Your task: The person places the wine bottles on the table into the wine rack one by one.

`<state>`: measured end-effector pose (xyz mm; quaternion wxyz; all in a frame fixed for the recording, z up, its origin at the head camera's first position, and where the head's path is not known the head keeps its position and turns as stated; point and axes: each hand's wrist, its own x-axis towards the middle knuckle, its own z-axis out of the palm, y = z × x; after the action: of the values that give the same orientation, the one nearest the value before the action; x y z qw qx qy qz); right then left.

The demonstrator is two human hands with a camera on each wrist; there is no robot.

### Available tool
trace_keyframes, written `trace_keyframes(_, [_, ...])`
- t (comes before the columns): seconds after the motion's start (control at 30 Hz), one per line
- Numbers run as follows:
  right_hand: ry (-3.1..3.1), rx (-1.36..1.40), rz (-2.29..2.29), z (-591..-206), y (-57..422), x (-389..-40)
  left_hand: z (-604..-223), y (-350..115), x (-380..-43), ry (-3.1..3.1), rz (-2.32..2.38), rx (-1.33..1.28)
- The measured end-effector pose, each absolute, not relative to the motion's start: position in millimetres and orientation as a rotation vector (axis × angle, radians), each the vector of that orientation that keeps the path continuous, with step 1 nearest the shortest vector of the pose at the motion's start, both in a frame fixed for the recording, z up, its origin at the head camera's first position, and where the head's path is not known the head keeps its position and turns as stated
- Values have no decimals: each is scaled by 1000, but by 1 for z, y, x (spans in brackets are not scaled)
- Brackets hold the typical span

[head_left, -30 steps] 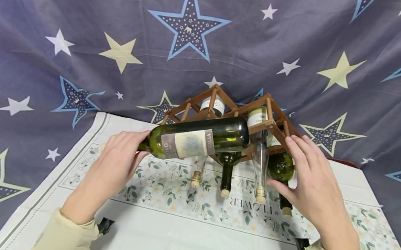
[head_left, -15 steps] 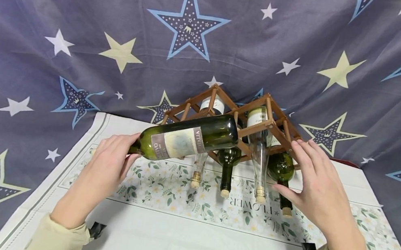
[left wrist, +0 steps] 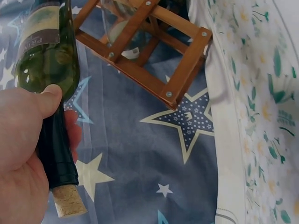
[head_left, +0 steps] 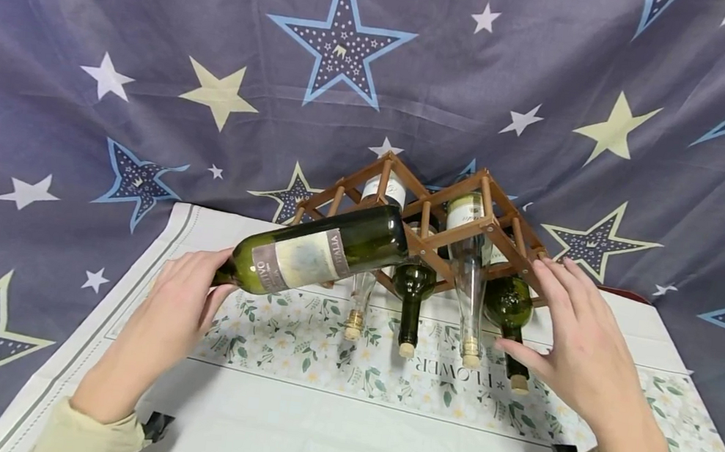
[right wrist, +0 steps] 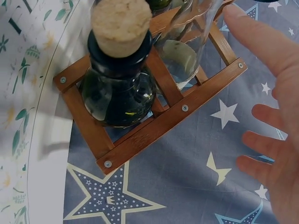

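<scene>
By its neck, my left hand (head_left: 161, 315) grips a green wine bottle (head_left: 303, 255) with a pale label. The bottle is tilted, its base up to the right in front of the wooden wine rack (head_left: 456, 237); its cork (left wrist: 69, 202) shows below the hand in the left wrist view. My right hand (head_left: 590, 360), fingers spread, is by the rack's right end, nearest a dark green bottle (head_left: 508, 304). The right wrist view shows a gap between these fingers and the rack. Whether the fingertips touch it in the head view I cannot tell.
Several corked bottles lie in the rack, necks toward me, among them a clear bottle (head_left: 469, 289) and a green bottle (head_left: 414, 283). Under the rack is a white tablecloth (head_left: 341, 430) with a floral band. A star-patterned cloth (head_left: 431, 78) hangs behind.
My left hand has moved left and slightly down with the wine bottle, whose base has shifted left across the rack. My right hand has drifted a little to the right.
</scene>
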<state>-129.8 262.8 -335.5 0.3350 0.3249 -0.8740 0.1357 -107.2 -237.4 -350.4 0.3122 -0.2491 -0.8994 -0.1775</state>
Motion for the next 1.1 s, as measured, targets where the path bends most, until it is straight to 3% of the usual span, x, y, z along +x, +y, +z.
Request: trace_keyframes(1.1, [-2428,749,293,-358,288,-120,-376,-269,-81,-2434,-476,-533])
